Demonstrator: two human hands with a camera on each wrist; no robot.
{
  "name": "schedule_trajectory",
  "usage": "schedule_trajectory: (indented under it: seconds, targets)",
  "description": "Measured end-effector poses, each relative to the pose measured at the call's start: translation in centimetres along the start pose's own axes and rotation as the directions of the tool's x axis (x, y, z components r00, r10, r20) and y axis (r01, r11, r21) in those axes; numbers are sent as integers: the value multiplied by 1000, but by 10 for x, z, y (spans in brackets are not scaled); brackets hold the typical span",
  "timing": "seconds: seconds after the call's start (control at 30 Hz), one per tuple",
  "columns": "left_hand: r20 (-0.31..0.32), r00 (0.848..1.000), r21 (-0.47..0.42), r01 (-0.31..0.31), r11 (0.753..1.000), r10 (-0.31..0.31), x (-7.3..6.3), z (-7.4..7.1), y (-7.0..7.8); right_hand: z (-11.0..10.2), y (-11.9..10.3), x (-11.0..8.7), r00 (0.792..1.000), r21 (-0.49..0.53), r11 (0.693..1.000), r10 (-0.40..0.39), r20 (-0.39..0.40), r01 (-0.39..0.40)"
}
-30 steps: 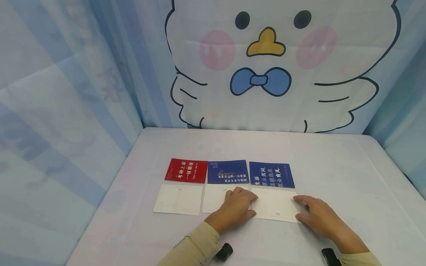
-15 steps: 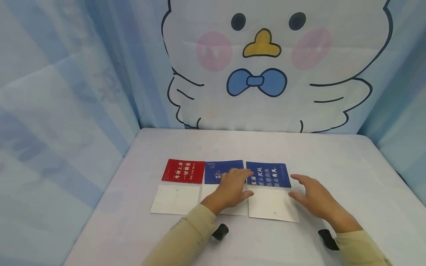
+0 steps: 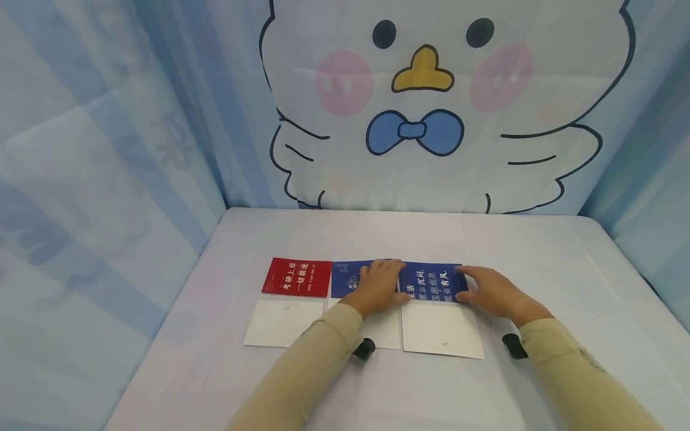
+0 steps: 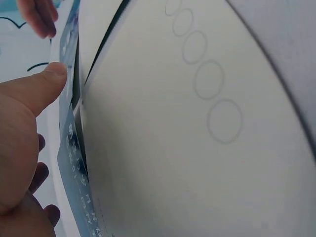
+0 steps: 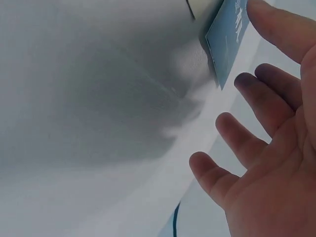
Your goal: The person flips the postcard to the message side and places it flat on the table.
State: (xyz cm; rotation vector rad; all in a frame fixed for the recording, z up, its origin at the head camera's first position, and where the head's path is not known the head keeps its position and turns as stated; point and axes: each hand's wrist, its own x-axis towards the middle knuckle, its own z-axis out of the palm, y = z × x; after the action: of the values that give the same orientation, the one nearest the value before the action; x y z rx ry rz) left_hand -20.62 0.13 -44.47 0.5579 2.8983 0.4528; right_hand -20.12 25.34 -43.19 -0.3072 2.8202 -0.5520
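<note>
In the head view, my left hand (image 3: 374, 288) reaches over the middle blue card (image 3: 345, 275), its fingertips at the left edge of the right blue card (image 3: 431, 282). At that card's right end is my right hand (image 3: 493, 292), thumb toward the near corner and forefinger toward the far one. White lettering covers the card. The right wrist view has the thumb (image 5: 276, 24) overlapping the card's end, the other fingers loosely spread. In the left wrist view the thumb (image 4: 57, 74) points across the blue cards, above a cream card (image 4: 163, 148) printed with circles.
A red card (image 3: 298, 277) lies at the row's left end. Nearer are three cream cards: left (image 3: 283, 323), middle (image 3: 385, 334), partly covered by my left arm, and right (image 3: 442, 329). They lie on a white-covered table (image 3: 431, 389). A cartoon-printed curtain (image 3: 415, 173) hangs behind.
Both hands have moved away from me, from the sides of the right cream card to the sides of the right blue card. The right hand has also come closer to the blue card's edge.
</note>
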Motion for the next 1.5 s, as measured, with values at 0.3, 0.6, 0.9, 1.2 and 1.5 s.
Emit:
schedule_trajectory:
  seconds: [0.3, 0.6, 0.9, 1.2, 1.5]
  targets:
    - [51, 998, 28, -28, 999, 26, 0, 3, -3, 2, 0, 1, 997, 9, 1000, -5, 71, 4]
    - [62, 997, -6, -46, 999, 47, 1, -2, -1, -1, 4, 2, 997, 3, 1000, -6, 77, 6]
    - [95, 994, -17, -43, 999, 45, 6, 0, 1, -3, 1, 2, 996, -2, 1000, -23, 87, 23]
    - [83, 996, -12, -34, 999, 35, 6, 1, 0, 3, -1, 1, 1000, -14, 1000, -24, 17, 24]
    - [61, 998, 9, -21, 1000, 20, 3, 1, 0, 1, -2, 3, 1000, -29, 999, -26, -8, 25]
